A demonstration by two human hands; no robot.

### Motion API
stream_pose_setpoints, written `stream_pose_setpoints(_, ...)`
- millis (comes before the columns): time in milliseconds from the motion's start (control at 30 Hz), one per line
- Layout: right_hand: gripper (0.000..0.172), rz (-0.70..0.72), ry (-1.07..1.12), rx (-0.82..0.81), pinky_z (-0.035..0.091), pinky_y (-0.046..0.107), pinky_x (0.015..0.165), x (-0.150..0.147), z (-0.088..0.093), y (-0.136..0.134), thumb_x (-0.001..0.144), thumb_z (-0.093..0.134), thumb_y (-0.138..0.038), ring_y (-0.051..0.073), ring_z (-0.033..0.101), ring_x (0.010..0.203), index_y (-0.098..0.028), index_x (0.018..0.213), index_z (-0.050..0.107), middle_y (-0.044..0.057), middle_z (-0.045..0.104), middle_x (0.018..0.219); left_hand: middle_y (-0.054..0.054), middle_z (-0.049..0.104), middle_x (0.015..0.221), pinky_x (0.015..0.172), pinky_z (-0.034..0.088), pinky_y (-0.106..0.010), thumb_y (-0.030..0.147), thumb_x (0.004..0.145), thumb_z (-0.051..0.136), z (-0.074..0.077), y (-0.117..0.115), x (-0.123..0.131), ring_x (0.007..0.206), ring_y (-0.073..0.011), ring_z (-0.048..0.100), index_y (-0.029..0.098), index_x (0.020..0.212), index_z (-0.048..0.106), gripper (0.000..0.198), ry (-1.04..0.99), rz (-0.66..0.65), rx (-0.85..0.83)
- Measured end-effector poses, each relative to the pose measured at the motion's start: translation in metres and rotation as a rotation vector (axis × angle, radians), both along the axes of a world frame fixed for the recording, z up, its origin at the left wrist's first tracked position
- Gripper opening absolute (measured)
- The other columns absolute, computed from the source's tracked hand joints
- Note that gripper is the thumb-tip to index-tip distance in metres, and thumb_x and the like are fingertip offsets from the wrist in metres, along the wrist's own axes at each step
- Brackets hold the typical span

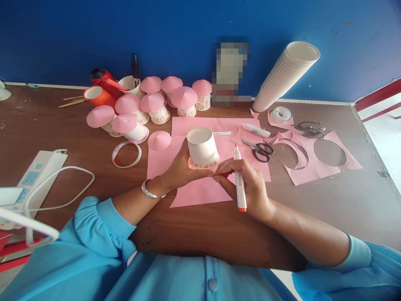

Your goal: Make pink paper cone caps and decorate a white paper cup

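Note:
An upside-down white paper cup (202, 146) rests in my left hand (183, 165), whose fingers and thumb wrap around its lower part. Small orange-red drawings run along the cup's rim. In my right hand (250, 184) is a white marker (239, 184) with an orange end, its uncapped tip pointing up and away from the cup. The right thumb and forefinger meet near the left thumb, beside the cup's rim. Beneath both hands lie pink paper sheets (200, 194). A pink paper cone (159, 141) sits just left of the cup.
Several decorated cups with pink cone roofs (184, 98) stand at the back left. Scissors (262, 150), pink paper offcuts (326, 156) and a tape roll (280, 115) lie right. A tall cup stack (286, 75) leans on the blue wall. A power strip (33, 179) is at left.

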State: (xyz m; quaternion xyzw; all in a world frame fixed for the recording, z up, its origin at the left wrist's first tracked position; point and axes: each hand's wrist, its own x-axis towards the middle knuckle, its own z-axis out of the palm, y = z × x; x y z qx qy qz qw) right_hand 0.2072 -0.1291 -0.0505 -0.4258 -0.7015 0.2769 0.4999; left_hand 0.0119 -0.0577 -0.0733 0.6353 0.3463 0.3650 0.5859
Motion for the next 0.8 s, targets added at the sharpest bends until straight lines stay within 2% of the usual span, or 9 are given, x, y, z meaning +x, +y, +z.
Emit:
stream_pose_setpoints(133,0.019,-0.012,-0.006,-0.032,0.058,0.026,0.061,0.000,0.001,0.001,0.092,0.071,-0.013,0.013,0.068,0.067,-0.025,0.099,0.058,0.000,0.072,0.085,-0.012,0.064,0.126,0.095,0.056,-0.052,0.039,0.068,0.093,0.002,-0.001,0.002,0.114,-0.0317,0.065,0.024,0.128,0.045,0.079,-0.019,0.024,0.016)
stream_pose_setpoints(267,0.021,-0.008,-0.017,-0.057,0.054,0.024,0.058,0.000,0.001,0.001,0.091,0.072,-0.014,0.013,0.067,0.065,-0.025,0.097,0.056,-0.002,0.071,0.081,-0.012,0.063,0.126,0.098,0.054,-0.052,0.040,0.068,0.093,0.003,-0.002,0.002,0.119,-0.0337,0.063,0.024,0.130,0.044,0.080,-0.036,0.005,-0.057)
stream_pose_setpoints(500,0.023,0.071,0.050,-0.077,0.055,0.025,0.064,0.001,0.001,-0.004,0.092,0.070,-0.013,0.013,0.068,0.073,-0.026,0.101,0.054,-0.001,0.071,0.091,-0.011,0.065,0.123,0.095,0.054,-0.048,0.039,0.066,0.095,0.002,-0.001,0.000,0.118,-0.0335,0.063,0.024,0.132,0.046,0.084,-0.062,-0.061,-0.086)
stream_pose_setpoints(633,0.022,0.041,0.137,-0.030,0.055,0.028,0.068,0.007,0.001,0.000,0.093,0.071,-0.014,0.014,0.064,0.074,-0.025,0.102,0.054,-0.002,0.064,0.085,-0.013,0.063,0.132,0.101,0.052,-0.049,0.038,0.064,0.097,0.003,0.002,-0.003,0.124,-0.0343,0.060,0.023,0.134,0.047,0.087,-0.070,-0.005,-0.102)
stream_pose_setpoints(700,0.020,-0.025,0.175,0.017,0.054,0.028,0.067,0.011,-0.002,0.006,0.094,0.072,-0.019,0.014,0.062,0.074,-0.025,0.103,0.055,-0.001,0.063,0.085,-0.013,0.065,0.132,0.102,0.052,-0.049,0.039,0.065,0.096,0.003,0.003,-0.004,0.125,-0.0344,0.061,0.022,0.133,0.051,0.083,-0.092,0.005,-0.128)
stream_pose_setpoints(767,0.016,-0.068,0.178,0.041,0.052,0.029,0.065,0.016,-0.006,0.012,0.100,0.068,-0.031,0.014,0.060,0.071,-0.025,0.109,0.057,-0.001,0.062,0.083,-0.012,0.069,0.128,0.101,0.053,-0.049,0.040,0.067,0.095,0.002,0.005,-0.005,0.121,-0.0339,0.065,0.022,0.129,0.055,0.076,-0.150,-0.038,-0.177)
stream_pose_setpoints(800,0.019,-0.070,0.165,0.053,0.051,0.030,0.064,0.019,-0.009,0.015,0.102,0.064,-0.038,0.015,0.059,0.068,-0.024,0.115,0.058,-0.001,0.061,0.082,-0.012,0.070,0.126,0.102,0.053,-0.050,0.040,0.069,0.094,0.001,0.005,-0.005,0.120,-0.0338,0.067,0.022,0.128,0.057,0.073,-0.191,-0.062,-0.206)
